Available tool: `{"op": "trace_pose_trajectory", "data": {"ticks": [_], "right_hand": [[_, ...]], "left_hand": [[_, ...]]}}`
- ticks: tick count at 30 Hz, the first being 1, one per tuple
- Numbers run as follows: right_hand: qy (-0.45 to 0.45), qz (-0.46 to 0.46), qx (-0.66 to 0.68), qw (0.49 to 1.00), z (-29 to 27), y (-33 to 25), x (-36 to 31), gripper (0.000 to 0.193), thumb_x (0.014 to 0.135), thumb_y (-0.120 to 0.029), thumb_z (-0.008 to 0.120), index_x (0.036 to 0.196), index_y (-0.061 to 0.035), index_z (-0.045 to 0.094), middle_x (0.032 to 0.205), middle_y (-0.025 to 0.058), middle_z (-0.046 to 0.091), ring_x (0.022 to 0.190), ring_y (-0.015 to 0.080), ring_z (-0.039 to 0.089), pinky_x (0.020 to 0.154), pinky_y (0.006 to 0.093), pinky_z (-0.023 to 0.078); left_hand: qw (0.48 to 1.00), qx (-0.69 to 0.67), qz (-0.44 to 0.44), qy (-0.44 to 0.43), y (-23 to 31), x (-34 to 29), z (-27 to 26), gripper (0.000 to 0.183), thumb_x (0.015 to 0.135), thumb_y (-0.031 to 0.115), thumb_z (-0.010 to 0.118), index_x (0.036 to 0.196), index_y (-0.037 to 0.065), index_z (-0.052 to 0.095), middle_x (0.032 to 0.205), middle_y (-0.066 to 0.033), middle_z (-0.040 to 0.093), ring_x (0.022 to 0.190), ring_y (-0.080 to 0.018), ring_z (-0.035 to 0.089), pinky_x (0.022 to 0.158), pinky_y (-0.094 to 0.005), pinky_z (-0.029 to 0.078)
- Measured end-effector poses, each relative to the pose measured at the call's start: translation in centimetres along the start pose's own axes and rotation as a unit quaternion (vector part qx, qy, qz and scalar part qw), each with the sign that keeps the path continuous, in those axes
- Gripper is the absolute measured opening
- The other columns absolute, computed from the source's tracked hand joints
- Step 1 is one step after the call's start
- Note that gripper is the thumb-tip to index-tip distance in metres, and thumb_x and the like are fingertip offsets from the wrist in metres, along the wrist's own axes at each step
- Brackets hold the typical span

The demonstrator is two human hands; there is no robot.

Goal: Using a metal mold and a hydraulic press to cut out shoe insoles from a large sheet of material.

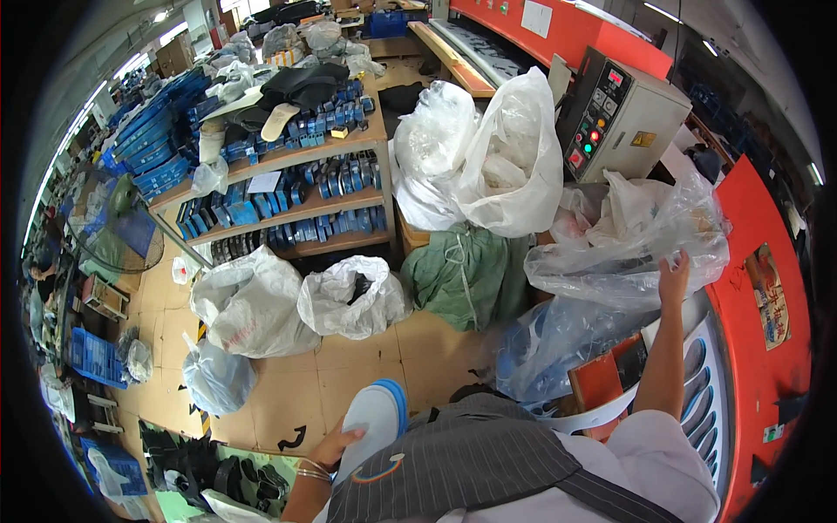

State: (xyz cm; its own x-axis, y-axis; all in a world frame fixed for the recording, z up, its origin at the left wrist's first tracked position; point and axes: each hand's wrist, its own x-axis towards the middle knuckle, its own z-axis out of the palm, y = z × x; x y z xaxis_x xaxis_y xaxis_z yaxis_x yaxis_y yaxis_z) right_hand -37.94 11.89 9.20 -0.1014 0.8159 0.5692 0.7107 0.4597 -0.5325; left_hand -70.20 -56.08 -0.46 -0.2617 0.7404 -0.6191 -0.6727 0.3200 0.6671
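Note:
My left hand (330,446) grips a small stack of shoe insoles (373,418), white on top with blue edges below, held against my striped apron (453,471). The thumb presses on the white face; the other fingers are hidden beneath. Off to the right, my right arm reaches forward. My right hand (673,277) is closed on the edge of a large clear plastic bag (602,272), which lies beside the red machine. Under that bag, more clear plastic (549,349) covers bluish pieces. A white sheet with blue-edged sole-shaped cutouts (697,383) lies near my right forearm.
White sacks (253,301) and a green sack (462,275) stand on the tiled floor ahead. Behind them is a wooden shelf (288,222) with blue cutting dies. A control box (623,113) with lit buttons stands at the red machine (758,349). Black scraps (235,479) lie lower left.

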Motion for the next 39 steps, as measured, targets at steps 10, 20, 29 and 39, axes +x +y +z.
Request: {"op": "trace_pose_trajectory", "data": {"ticks": [10, 20, 29, 39], "right_hand": [[-0.188, 0.090, 0.154, 0.966, 17.7, -13.9, 6.5, 0.094, 0.074, -0.048, 0.076, 0.142, 0.0016, 0.033, 0.130, 0.0254, 0.052, 0.118, 0.0318, 0.054, 0.097, 0.0380, 0.043], [-0.214, 0.027, 0.090, 0.972, 42.7, -8.5, 23.8, 0.124, 0.062, -0.062, 0.079, 0.142, 0.0143, 0.023, 0.145, 0.0309, 0.033, 0.137, 0.0355, 0.035, 0.111, 0.0382, 0.030], [-0.358, 0.202, 0.213, 0.886, 63.7, -14.2, 25.2, 0.125, 0.069, -0.045, 0.078, 0.150, -0.0098, -0.011, 0.145, 0.0258, 0.037, 0.119, 0.0390, 0.052, 0.093, 0.0395, 0.050], [-0.442, -0.156, 0.280, 0.838, 73.9, -27.5, 7.5, 0.071, 0.081, 0.004, 0.048, 0.147, -0.0097, 0.028, 0.131, 0.0249, 0.052, 0.114, 0.0386, 0.057, 0.096, 0.0433, 0.046]], "left_hand": [[0.986, -0.066, 0.062, 0.140, 3.2, 4.6, -2.8, 0.091, 0.075, 0.036, 0.073, 0.145, 0.000, 0.028, 0.134, -0.0152, 0.048, 0.120, -0.0267, 0.050, 0.101, -0.0365, 0.040], [0.952, 0.105, 0.218, 0.188, 17.6, 24.5, -1.2, 0.089, 0.077, 0.038, 0.074, 0.145, 0.001, 0.030, 0.136, -0.0192, 0.046, 0.121, -0.0311, 0.049, 0.104, -0.0391, 0.037], [0.899, 0.253, 0.271, 0.234, 33.6, 35.6, 2.5, 0.088, 0.078, 0.040, 0.074, 0.144, 0.002, 0.032, 0.138, -0.0227, 0.045, 0.123, -0.0350, 0.048, 0.107, -0.0415, 0.035], [0.864, 0.354, 0.352, 0.061, 53.1, 52.5, 12.2, 0.116, 0.059, 0.042, 0.084, 0.146, -0.003, 0.022, 0.135, -0.0191, 0.046, 0.121, -0.0276, 0.050, 0.102, -0.0372, 0.039]]}}
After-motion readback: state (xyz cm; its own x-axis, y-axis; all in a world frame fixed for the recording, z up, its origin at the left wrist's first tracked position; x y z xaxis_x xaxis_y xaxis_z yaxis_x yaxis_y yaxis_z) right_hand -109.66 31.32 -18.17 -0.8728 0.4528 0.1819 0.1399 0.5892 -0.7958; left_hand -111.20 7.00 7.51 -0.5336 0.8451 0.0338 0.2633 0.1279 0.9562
